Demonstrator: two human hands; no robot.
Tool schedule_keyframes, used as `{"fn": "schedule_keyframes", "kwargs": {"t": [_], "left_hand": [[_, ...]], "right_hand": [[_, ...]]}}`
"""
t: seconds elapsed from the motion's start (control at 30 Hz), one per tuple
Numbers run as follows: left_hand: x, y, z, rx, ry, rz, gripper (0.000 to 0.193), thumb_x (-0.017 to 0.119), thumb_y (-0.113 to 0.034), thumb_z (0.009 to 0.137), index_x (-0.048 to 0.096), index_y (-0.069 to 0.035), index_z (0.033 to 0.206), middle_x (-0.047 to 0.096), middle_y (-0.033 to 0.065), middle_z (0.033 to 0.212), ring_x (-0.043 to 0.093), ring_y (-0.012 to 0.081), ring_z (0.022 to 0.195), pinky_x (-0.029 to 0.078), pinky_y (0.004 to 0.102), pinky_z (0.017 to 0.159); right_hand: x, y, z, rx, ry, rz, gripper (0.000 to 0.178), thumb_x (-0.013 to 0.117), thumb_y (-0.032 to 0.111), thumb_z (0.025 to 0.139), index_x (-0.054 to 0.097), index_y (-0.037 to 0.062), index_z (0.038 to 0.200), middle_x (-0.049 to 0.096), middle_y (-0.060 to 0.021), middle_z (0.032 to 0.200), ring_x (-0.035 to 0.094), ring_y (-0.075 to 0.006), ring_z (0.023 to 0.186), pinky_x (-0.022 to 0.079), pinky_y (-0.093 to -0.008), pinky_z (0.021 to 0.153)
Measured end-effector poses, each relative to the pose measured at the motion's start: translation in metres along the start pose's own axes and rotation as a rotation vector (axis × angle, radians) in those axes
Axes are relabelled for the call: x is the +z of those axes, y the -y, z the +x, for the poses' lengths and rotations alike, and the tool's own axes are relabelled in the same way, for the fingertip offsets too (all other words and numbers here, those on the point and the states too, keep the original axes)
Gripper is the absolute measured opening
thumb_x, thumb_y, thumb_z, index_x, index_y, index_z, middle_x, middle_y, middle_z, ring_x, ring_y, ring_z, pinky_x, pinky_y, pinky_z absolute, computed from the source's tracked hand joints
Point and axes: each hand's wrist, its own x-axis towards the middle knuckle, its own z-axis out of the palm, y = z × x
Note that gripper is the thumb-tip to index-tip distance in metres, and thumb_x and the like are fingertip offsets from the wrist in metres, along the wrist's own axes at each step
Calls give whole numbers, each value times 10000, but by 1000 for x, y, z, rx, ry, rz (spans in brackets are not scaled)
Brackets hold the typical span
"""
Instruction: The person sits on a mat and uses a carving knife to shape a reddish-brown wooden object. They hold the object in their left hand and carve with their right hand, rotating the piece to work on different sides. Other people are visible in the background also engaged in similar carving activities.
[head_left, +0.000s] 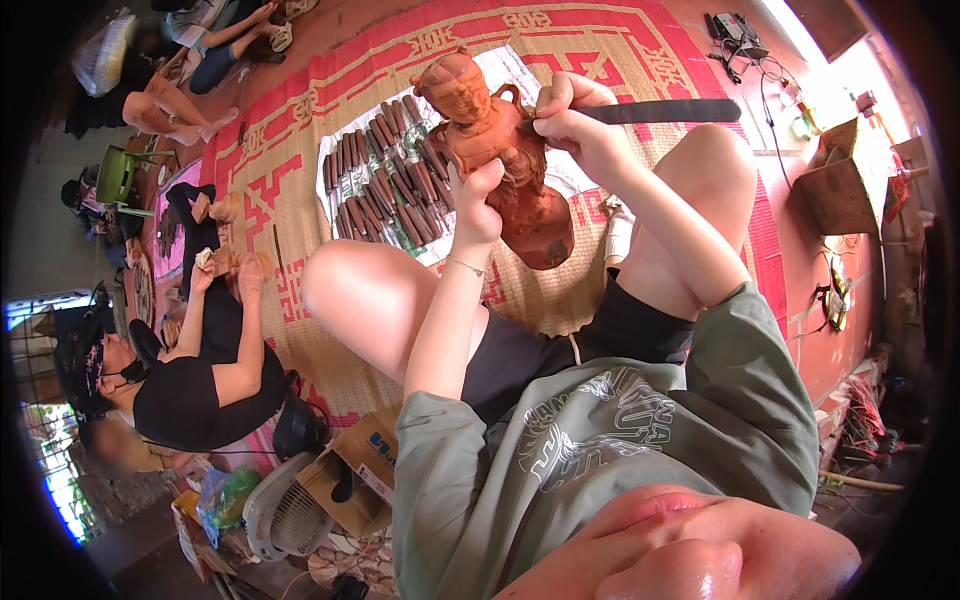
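A reddish-brown carved wooden figure (pixel 535 215) with a round base is held tilted in front of me, above the mat. My left hand (pixel 480 205) is closed on its near left side, the thumb against the carving. At the figure's right side, my right hand (pixel 585 125) pinches a long, flat, dark strip (pixel 680 111). One end of the strip meets the carving by my fingertips, and the rest sticks out to the right. Beyond my left hand, several brown-handled carving tools (pixel 400 190) lie in rows on a white cloth (pixel 335 160).
A red and tan woven mat (pixel 285 150) spreads under my legs. At left, a person in black (pixel 205 395) handles wooden pieces; other people sit at the far left. A wooden box (pixel 845 185) and cables stand at right. A fan (pixel 290 510) and a cardboard box (pixel 365 470) are lower left.
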Motion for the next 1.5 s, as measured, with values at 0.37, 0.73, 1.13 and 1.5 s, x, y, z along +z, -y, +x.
{"fn": "schedule_keyframes", "kwargs": {"t": [0.37, 0.73, 1.13, 1.5], "left_hand": [[-3, 0, -2, -60, 43, -20, 465, 523, -207, 747, 470, 22, 1149, 551, 99, 1089, 537, 180, 1003, 419, 320, 902], [4, -5, -1, -30, 29, 147, 695, 498, -385, 724, 372, 44, 1257, 550, 197, 1105, 590, 293, 952, 493, 399, 843], [3, -4, -3, -46, 58, -41, 479, 526, -208, 755, 456, 23, 1168, 541, 102, 1110, 530, 185, 1021, 417, 322, 908], [6, -5, -3, -47, 21, 114, 703, 496, -379, 718, 360, 34, 1271, 532, 193, 1136, 586, 290, 967, 486, 390, 852]], "right_hand": [[0, -1, 0, -34, -7, -146, 183, 615, -38, 708, 471, 73, 689, 503, -9, 737, 474, -79, 673, 394, -207, 598], [4, 0, 0, -86, 17, -153, 193, 594, -58, 701, 454, 73, 673, 493, -12, 715, 443, -77, 641, 365, -215, 566], [5, 1, 0, -92, 7, -165, 205, 592, -76, 684, 456, 74, 659, 495, -12, 700, 444, -77, 638, 362, -212, 564], [2, -1, 0, -107, 33, -116, 197, 610, -43, 705, 458, 71, 657, 487, -7, 695, 429, -77, 633, 335, -208, 555]]}}
